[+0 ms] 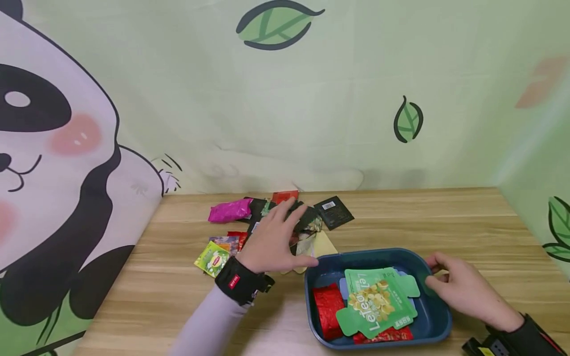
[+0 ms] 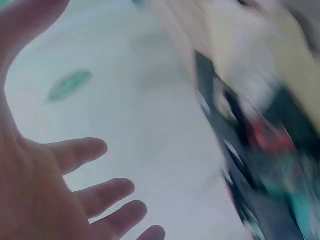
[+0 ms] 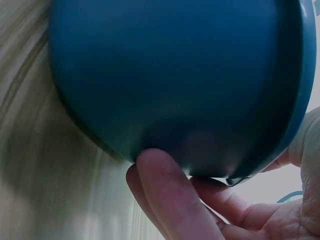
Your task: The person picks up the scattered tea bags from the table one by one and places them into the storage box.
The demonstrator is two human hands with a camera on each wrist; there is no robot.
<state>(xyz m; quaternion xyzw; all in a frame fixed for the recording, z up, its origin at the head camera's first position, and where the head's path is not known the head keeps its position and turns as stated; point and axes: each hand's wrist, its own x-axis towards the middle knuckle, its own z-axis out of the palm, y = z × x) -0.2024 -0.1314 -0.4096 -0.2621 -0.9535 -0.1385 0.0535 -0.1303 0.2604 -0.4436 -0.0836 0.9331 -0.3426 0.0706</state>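
Note:
My left hand (image 1: 273,240) is spread above a loose pile of small packets, its thumb reaching toward the left rim of a blue plastic tub (image 1: 383,253). In the left wrist view the left hand (image 2: 60,185) has its fingers apart and nothing in them; the packets there are blurred. At the tub's right end my right hand (image 1: 463,287) holds the rim. In the right wrist view, fingers (image 3: 167,195) press against the tub's outer wall. Inside the tub lie a green flattened snack box (image 1: 378,299), a red packet (image 1: 328,311) and another red wrapper (image 1: 387,335).
Around the pile are a magenta packet (image 1: 229,211), a black sachet (image 1: 334,212), a yellow-green tea sachet (image 1: 212,258) and a pale yellow piece (image 1: 325,244). The wooden table (image 1: 436,217) meets a printed cloth backdrop (image 1: 311,123) behind.

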